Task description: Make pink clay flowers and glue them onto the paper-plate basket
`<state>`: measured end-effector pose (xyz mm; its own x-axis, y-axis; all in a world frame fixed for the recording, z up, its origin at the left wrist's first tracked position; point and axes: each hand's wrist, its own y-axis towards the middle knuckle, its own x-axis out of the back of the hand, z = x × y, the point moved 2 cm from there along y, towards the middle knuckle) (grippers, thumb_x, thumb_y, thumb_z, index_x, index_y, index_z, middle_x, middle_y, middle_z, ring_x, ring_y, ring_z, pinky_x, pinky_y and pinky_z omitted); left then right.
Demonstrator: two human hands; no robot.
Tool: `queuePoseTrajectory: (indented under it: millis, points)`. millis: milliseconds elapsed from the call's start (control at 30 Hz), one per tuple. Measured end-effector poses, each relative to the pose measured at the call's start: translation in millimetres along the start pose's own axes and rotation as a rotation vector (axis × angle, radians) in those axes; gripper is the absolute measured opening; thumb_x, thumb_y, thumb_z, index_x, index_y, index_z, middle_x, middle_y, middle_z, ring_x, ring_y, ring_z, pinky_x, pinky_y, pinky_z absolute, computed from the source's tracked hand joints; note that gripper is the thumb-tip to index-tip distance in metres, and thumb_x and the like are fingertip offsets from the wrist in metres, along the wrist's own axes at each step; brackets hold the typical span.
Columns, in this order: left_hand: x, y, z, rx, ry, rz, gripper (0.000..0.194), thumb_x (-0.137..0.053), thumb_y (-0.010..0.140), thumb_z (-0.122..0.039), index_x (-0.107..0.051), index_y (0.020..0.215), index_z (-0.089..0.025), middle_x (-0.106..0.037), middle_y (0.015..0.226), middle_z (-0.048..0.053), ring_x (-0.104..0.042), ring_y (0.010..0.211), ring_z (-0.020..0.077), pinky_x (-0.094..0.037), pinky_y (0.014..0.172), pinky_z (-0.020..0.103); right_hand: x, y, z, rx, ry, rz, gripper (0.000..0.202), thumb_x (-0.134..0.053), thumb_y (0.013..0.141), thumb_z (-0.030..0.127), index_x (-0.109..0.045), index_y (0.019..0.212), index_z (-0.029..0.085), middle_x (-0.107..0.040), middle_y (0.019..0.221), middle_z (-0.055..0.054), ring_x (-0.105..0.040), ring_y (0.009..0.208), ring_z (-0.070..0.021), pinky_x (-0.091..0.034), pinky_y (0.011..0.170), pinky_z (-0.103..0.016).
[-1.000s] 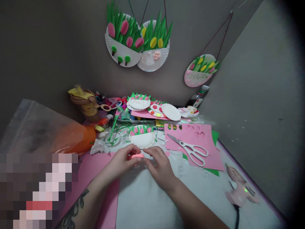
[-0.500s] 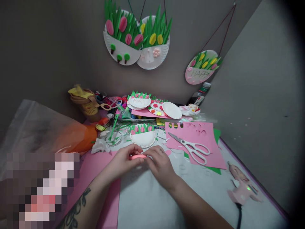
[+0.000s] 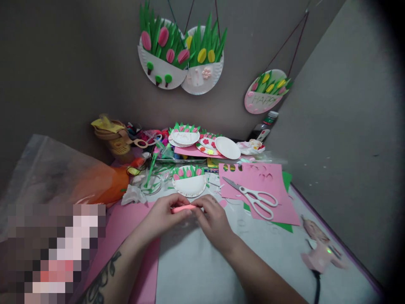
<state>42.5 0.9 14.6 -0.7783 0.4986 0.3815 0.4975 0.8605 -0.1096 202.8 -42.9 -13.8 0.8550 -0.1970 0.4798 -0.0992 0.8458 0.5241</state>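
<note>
On the pale tabletop (image 3: 190, 274), scissors (image 3: 243, 190) lie on pink paper (image 3: 272, 177). The left hand (image 3: 167, 211) holds a coral stick (image 3: 182, 208) between narrowed fingers; the right hand (image 3: 215, 219) pinches its end

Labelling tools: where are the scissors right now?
Head view, right of centre: the scissors lie on the pink sheet with cut-outs along its top edge, to the right of the right hand.
</note>
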Motion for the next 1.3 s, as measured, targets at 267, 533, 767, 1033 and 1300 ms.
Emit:
queuePoseTrajectory:
  millis: [267,533,767,1033,1300]
  points:
    - [-0.9,1,2,-0.041,0.025,-0.04,0.018,-0.063,0.074,-0.031,-0.062,0.083,-0.016,-0.064,0.079,0.002,-0.055,0.071,0.0143,-0.041,0.063,0.023,-1,0,0,-0.037,0.049,-0.004,0.012,-0.052,0.091,0.022,-0.062,0.098,0.022,-0.065,0.091,-0.005,-0.06,0.087,-0.019,-0.05,0.077,-0.033]
    - [-3.0,1,-1,-0.025,0.035,-0.025,0.018,-0.059,0.076,-0.032,-0.064,0.082,-0.016,-0.066,0.079,0.003,-0.058,0.074,0.0161,-0.042,0.064,0.024,-1,1,2,-0.03,0.08,-0.033,0.013,-0.052,0.091,0.021,-0.064,0.097,0.022,-0.067,0.089,-0.004,-0.062,0.086,-0.0178,-0.05,0.077,-0.032]
    - [-4.2,1,-1,-0.027,0.014,-0.035,0.018,-0.061,0.074,-0.033,-0.063,0.081,-0.016,-0.066,0.08,0.003,-0.058,0.074,0.0165,-0.044,0.065,0.024,0,1,1,-0.055,0.097,-0.027,0.014,-0.054,0.088,0.018,-0.065,0.093,0.022,-0.068,0.085,-0.003,-0.063,0.082,-0.0174,-0.05,0.074,-0.031]
    - [-6.1,0,-1,-0.044,0.045,-0.049,0.016,-0.057,0.077,-0.028,-0.068,0.076,-0.018,-0.068,0.076,0.003,-0.059,0.074,0.0177,-0.043,0.068,0.025,-3,0,6,-0.019,0.056,-0.06,0.013,-0.055,0.084,0.014,-0.065,0.088,0.022,-0.066,0.079,-0.001,-0.061,0.077,-0.0158,-0.049,0.069,-0.028]
    - [2.0,4,10,0.099,-0.482,-0.383,0.024,-0.058,0.079,-0.043,-0.051,0.082,-0.021,-0.062,0.075,-0.002,-0.051,0.056,0.0096,-0.037,0.05,0.02,16,3,-9,-0.317,0.177,-0.446,0.008,-0.058,0.086,0.026,-0.063,0.084,0.02,-0.063,0.078,-0.002,-0.058,0.071,-0.0162,-0.048,0.064,-0.028]
